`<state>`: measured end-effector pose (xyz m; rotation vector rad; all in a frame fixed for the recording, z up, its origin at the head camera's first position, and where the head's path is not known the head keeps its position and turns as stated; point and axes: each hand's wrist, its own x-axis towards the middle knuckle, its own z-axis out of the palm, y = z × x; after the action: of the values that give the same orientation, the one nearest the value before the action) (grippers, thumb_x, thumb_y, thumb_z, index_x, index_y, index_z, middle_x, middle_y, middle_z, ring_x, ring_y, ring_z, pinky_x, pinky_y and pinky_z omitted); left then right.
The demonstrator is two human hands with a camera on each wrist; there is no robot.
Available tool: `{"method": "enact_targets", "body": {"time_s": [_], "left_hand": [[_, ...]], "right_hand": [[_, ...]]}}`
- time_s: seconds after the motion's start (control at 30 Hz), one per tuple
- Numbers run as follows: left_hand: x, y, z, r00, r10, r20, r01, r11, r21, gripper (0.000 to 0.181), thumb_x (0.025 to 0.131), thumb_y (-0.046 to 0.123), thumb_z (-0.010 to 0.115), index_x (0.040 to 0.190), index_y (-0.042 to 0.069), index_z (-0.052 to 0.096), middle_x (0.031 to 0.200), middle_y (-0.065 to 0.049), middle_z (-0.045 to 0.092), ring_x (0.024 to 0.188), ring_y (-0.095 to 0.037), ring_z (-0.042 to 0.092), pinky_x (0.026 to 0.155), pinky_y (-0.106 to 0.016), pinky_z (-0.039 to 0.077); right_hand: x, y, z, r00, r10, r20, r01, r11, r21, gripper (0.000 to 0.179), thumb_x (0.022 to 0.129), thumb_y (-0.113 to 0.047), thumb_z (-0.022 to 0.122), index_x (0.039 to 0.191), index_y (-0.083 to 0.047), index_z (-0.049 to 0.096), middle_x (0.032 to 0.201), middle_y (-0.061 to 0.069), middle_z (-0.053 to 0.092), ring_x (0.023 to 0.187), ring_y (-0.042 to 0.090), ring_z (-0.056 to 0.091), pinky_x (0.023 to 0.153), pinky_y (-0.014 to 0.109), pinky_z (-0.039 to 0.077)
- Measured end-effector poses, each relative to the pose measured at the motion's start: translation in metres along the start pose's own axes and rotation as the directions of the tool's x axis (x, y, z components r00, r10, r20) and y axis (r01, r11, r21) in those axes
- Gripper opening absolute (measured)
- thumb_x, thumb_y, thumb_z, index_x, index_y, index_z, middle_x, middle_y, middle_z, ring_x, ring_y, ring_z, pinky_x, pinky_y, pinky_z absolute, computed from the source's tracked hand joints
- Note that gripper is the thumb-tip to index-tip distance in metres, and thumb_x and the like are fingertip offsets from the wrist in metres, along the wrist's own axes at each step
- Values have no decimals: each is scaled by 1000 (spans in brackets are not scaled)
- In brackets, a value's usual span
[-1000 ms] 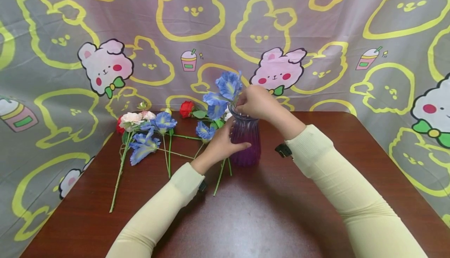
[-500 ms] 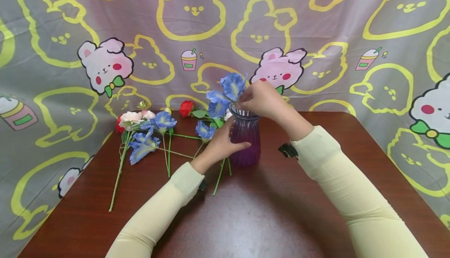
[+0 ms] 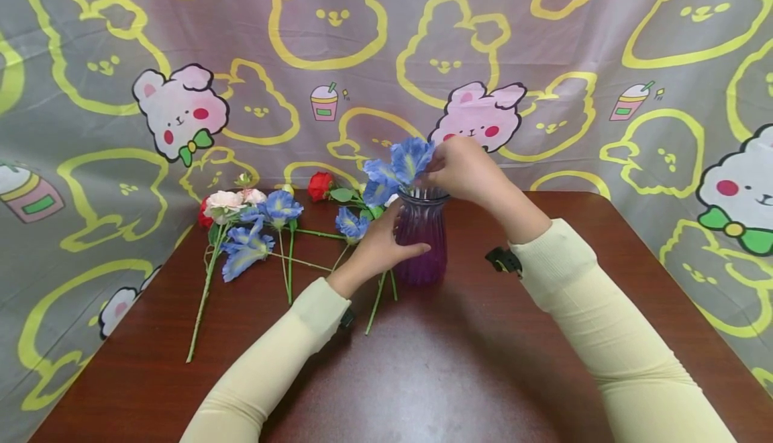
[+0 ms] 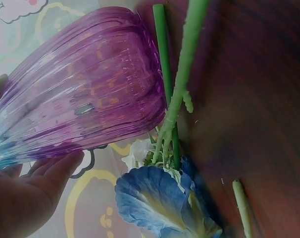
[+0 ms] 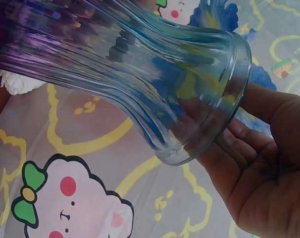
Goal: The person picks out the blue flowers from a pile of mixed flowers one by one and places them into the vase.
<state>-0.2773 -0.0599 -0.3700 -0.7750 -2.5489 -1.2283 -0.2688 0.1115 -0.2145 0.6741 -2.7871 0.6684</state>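
My left hand (image 3: 380,245) holds the ribbed glass vase (image 3: 421,255), purple below and clear bluish at the neck, with the thumb across its front. The left wrist view shows the vase (image 4: 95,79) between thumb and fingers. At the mouth, my right hand (image 3: 474,173) pinches a blue artificial iris (image 3: 410,161) just under its blooms. Those blooms stand above the rim, leaning left. In the right wrist view my right hand (image 5: 264,158) is right at the vase rim (image 5: 236,94), fingers overlapping the glass; the pinched stem is mostly hidden there.
Left of the vase on the brown table (image 3: 386,389) lie more artificial flowers: a pale pink rose (image 3: 223,207), a blue iris (image 3: 247,250), a red rose (image 3: 320,186) and several green stems. A cartoon-print cloth (image 3: 374,47) hangs behind and at both sides.
My right hand has moved right and slightly down, and the blue iris blooms have moved with it, sitting lower over the rim. My left hand stays on the vase.
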Motion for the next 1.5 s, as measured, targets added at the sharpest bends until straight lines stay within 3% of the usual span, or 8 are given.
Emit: {"method": "enact_targets", "body": {"time_s": [0.37, 0.53, 0.77, 1.07, 1.27, 1.37, 1.5], "left_hand": [[1, -2, 0, 1000, 4, -5, -4, 1000, -3, 98, 77, 38, 83, 152, 10, 26, 148, -13, 42, 132, -25, 43, 105, -38, 39], [1, -1, -1, 1000, 5, -2, -5, 1000, -6, 98, 77, 38, 83, 152, 10, 26, 147, -13, 43, 132, -26, 44, 105, -39, 39], [2, -1, -1, 1000, 16, -13, -16, 1000, -1, 96, 76, 37, 84, 151, 10, 30, 145, -13, 45, 128, -26, 48, 103, -38, 41], [2, -2, 0, 999, 22, -24, -21, 1000, 11, 95, 75, 36, 84, 149, 8, 32, 143, -14, 47, 126, -26, 50, 101, -37, 43], [2, -2, 1, 1000, 15, -20, -15, 1000, 10, 98, 75, 37, 84, 151, 7, 30, 145, -14, 46, 128, -27, 48, 102, -38, 42], [1, -2, 1, 1000, 14, -21, -14, 1000, -5, 98, 76, 36, 84, 151, 8, 29, 144, -14, 46, 127, -26, 49, 101, -38, 43], [0, -2, 2, 1000, 18, -18, -19, 999, -30, 97, 76, 35, 84, 151, 10, 28, 141, -13, 49, 124, -25, 51, 100, -36, 44]], "right_hand": [[-8, 5, -10, 1000, 13, -18, -12, 998, 63, 11, 85, -13, 74, 88, -3, 76, 84, 9, 73, 74, 22, 65, 65, 39, 52], [-12, 10, -15, 997, 77, -28, -73, 989, 128, 17, 85, -16, 76, 97, -4, 76, 90, 9, 73, 80, 22, 67, 69, 40, 53], [-20, 20, -17, 987, 107, -118, -83, 977, 197, 22, 84, -15, 77, 101, -2, 74, 91, 12, 73, 81, 22, 69, 66, 32, 54], [-35, 40, -13, 965, 141, -221, -82, 963, 258, 28, 86, -24, 77, 105, -4, 74, 97, 12, 73, 90, 24, 69, 69, 29, 52], [-43, 61, 8, 951, 170, -258, -63, 924, 377, 45, 90, -41, 69, 116, -4, 69, 107, 11, 70, 100, 23, 67, 80, 36, 53], [-45, 69, 21, 961, 148, -235, -32, 900, 436, 55, 91, -44, 65, 129, -5, 61, 120, 13, 66, 110, 26, 62, 92, 42, 50], [-50, 76, 37, 978, 84, -190, 24, 863, 505, 61, 94, -33, 65, 143, -3, 44, 136, 17, 54, 123, 31, 53, 101, 47, 42]]}}
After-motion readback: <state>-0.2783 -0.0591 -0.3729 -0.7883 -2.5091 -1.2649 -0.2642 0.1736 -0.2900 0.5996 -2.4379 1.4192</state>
